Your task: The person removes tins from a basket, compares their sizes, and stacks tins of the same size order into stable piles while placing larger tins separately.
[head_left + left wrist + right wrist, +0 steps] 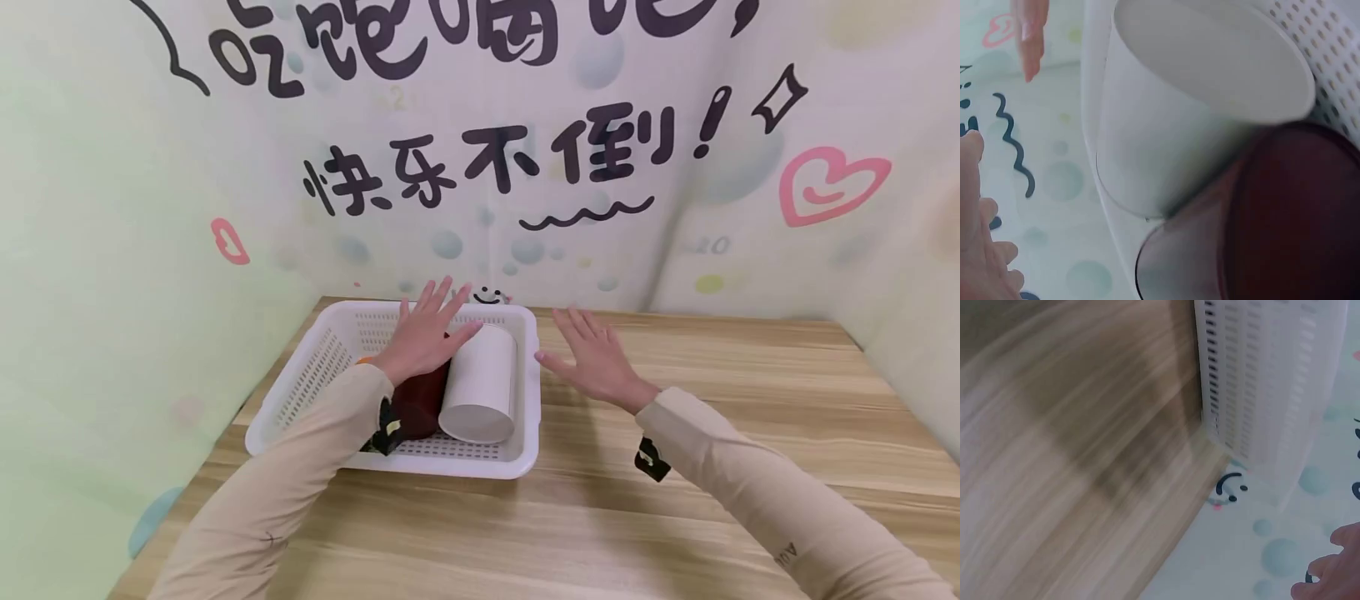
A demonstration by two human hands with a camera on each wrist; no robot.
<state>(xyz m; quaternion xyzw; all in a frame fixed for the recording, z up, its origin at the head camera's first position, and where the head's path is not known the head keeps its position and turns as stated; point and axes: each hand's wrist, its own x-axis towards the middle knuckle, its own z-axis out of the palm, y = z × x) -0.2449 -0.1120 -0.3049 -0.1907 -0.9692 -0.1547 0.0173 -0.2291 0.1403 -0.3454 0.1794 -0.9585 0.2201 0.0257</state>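
Note:
A white perforated basket (528, 450) stands at the back left of the table. In it lie a white cylindrical canister (480, 383) and, beside it on the left, a dark red canister (420, 404). My left hand (423, 337) is spread above the basket, over the dark red canister, and holds nothing. It hides part of that canister and a small orange thing (365, 360) behind the wrist. To the right of the basket, over the table, my right hand (596, 358) is spread with straight fingers and holds nothing. The left wrist view shows the white canister (1166, 106) against the dark red one.
The wood-grain table (720, 400) extends to the right and front. A printed wall sheet (465, 242) with black writing hangs along its back edge, and pale wall sheets close in both sides. Each wrist wears a black camera strap.

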